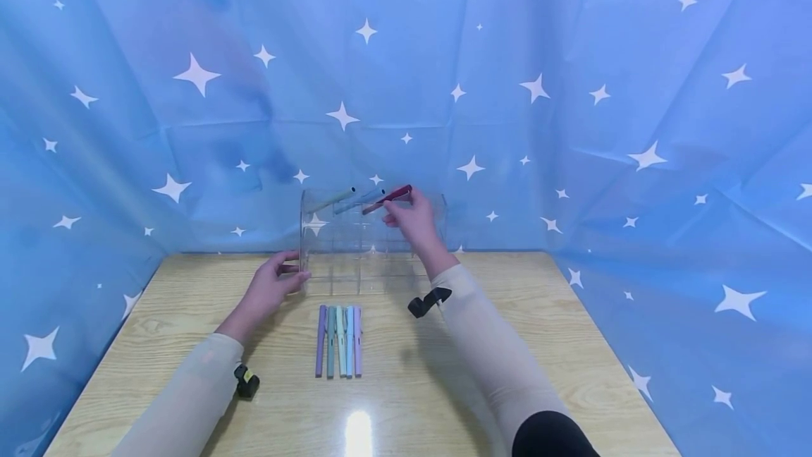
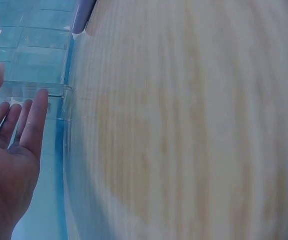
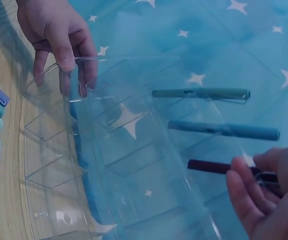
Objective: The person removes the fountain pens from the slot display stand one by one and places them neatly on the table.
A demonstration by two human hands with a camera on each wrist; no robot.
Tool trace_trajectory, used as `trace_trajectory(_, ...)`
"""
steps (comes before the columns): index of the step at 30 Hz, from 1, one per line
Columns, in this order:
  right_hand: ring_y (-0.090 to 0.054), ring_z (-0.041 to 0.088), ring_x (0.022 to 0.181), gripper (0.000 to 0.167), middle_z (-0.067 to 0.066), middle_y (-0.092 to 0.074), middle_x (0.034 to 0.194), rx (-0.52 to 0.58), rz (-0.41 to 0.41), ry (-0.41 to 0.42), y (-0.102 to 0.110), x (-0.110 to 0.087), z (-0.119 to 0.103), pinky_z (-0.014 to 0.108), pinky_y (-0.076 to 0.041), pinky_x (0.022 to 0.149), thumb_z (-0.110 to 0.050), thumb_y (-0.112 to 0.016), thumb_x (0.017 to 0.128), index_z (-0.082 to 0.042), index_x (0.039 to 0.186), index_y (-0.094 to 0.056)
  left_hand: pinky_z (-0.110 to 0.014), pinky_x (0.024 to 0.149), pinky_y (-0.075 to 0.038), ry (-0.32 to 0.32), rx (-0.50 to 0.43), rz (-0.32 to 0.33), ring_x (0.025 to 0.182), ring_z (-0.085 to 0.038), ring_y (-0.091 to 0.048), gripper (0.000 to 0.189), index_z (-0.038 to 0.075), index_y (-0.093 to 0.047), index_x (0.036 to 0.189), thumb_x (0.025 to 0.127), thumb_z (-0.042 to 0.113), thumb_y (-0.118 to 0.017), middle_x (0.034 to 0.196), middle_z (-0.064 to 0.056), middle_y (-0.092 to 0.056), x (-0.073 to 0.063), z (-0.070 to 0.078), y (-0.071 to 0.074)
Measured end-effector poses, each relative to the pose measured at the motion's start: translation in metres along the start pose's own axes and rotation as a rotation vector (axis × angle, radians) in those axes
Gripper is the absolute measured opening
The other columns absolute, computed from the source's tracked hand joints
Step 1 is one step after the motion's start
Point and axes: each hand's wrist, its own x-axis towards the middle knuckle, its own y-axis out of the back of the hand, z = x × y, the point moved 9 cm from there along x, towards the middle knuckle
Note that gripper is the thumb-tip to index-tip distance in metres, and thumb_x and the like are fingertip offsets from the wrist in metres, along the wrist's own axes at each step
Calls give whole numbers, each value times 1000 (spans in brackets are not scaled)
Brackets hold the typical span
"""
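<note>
A clear plastic organizer [image 1: 345, 259] with several compartments stands at the back of the table. My right hand [image 1: 415, 221] pinches a dark red pen [image 3: 209, 166] near its clipped end, its other end over the organizer's top row. Beside it, a blue pen [image 3: 224, 130] and a green pen [image 3: 201, 93] lie slanted in that row. My left hand [image 1: 269, 291] holds the organizer's left side wall, thumb on one side and rather straight fingers [image 2: 35, 122] on the other. In the left wrist view the pens in the top row are out of sight.
In front of the organizer several pastel pens [image 1: 340, 340] lie side by side on the wooden table [image 1: 266, 415], in purple, green and blue. A blue star-patterned cloth [image 1: 406, 90] hangs behind and at both sides. Each sleeve carries a small black wrist camera [image 1: 247, 381].
</note>
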Motion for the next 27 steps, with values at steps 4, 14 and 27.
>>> trace_trajectory(4,-75,18,74,26,20,-72,126,18,-8,-16,1,3,3,32,-71,75,-2,-75,105,1,130,-71,-40,100,-67,-1,7,1,142,-46,-56,69,2,-44,165,108,23,-77,155,-30,-54,1,-2,1)
trace_trajectory(14,-77,21,74,29,16,-73,136,-57,-79,-2,-5,4,2,34,-71,72,-9,-77,105,-4,134,-73,-39,100,-67,3,10,-3,142,-46,-56,68,1,-43,165,109,22,-76,154,-31,-53,2,-3,0)
trace_trajectory(27,-74,18,66,19,14,-75,122,-48,-19,37,-2,5,1,39,-71,67,-12,-77,106,-3,123,-73,-37,97,-68,5,23,8,140,-46,-58,68,2,-45,164,108,22,-77,153,-29,-55,2,-2,2)
